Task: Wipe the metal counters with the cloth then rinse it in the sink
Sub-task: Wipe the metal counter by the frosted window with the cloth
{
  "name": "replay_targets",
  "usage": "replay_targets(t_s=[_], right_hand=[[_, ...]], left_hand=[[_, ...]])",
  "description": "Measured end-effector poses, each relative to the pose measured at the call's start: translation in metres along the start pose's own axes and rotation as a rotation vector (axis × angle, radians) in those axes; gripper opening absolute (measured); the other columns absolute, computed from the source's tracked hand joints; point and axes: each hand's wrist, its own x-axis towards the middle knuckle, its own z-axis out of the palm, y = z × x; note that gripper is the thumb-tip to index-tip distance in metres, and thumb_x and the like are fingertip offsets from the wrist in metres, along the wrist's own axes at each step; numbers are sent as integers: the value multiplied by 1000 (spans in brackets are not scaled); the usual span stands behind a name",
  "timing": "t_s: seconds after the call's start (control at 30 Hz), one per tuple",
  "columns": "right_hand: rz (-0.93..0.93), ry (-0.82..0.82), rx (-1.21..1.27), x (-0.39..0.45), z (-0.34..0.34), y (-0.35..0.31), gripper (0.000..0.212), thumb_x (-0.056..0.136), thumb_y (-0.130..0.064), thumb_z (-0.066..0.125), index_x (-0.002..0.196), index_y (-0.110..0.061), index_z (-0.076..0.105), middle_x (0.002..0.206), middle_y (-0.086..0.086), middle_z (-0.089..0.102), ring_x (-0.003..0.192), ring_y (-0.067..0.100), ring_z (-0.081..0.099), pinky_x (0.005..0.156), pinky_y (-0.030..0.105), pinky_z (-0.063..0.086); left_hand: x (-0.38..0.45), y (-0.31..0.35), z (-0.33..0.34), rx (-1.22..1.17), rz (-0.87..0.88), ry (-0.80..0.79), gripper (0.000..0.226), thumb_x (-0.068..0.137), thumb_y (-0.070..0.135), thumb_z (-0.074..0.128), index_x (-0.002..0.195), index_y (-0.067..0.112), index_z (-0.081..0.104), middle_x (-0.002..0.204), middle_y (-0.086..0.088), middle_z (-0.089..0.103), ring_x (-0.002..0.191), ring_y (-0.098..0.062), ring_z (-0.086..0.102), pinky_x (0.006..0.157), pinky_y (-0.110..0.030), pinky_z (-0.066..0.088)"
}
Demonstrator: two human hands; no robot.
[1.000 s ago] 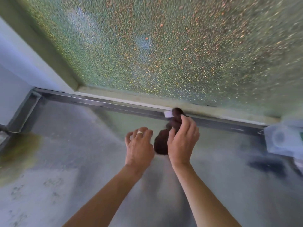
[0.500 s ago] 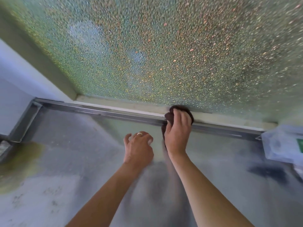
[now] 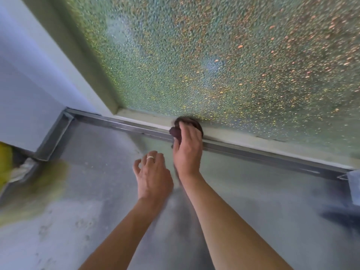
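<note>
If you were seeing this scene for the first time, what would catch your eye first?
The pebbled glass pane, glittering green and orange, fills the top. Below it, the right hand presses a dark cloth against the sill at the counter's back edge. The left hand, wearing a ring, hovers beside it.

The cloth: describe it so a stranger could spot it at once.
Follow the raised back edge of the metal counter, below the pebbled glass window. Near its middle the right hand presses the cloth there. It is a dark, bunched wad, the only dark brown thing among pale surfaces.
</note>
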Motion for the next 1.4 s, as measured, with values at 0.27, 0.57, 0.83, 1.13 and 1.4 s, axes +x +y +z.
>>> replay_targets(t_s=[0.27, 0.57, 0.83, 1.13, 1.4], right_hand=[[-91, -57, -21, -1, -12, 13, 63, 82, 9, 69, 142, -3, 57, 138, 14, 63, 131, 32, 55, 115, 45, 42], [44, -54, -290, -28, -69, 62, 53, 99, 0, 43, 150, -14, 49, 154, 7, 53, 146, 22, 46, 95, 45, 52], [416, 39, -291, -48, -75, 73, 77, 91, 5, 52, 161, -8, 24, 167, 10, 31, 157, 29, 25, 103, 52, 48], [-23, -169, -168, -9, -40, 27, 69, 82, -1, 36, 148, -9, 50, 155, 7, 52, 150, 23, 40, 89, 45, 48], [-2, -228, -306, -17, -89, 67, 64, 89, 6, 44, 151, -13, 47, 156, 5, 50, 150, 19, 40, 85, 43, 51]], left_hand=[[-3, -7, 5, 32, 38, -14, 19, 83, 14, 56, 98, 22, 63, 115, 1, 64, 108, -20, 59, 103, -38, 29], [-25, 32, 14, 10, 139, -73, 24, 87, 15, 51, 105, 27, 61, 122, 8, 58, 117, -13, 54, 105, -35, 25], [-18, 21, 8, 31, 171, -106, 22, 85, 19, 53, 101, 33, 59, 122, 15, 56, 111, -8, 57, 106, -36, 16], [-14, 52, 0, 3, 181, -153, 23, 86, 20, 51, 107, 23, 58, 114, 5, 59, 114, -17, 54, 101, -35, 31], [-27, 75, 10, 64, 178, -153, 31, 84, 17, 52, 114, 20, 57, 122, 2, 54, 115, -19, 53, 103, -37, 32]])
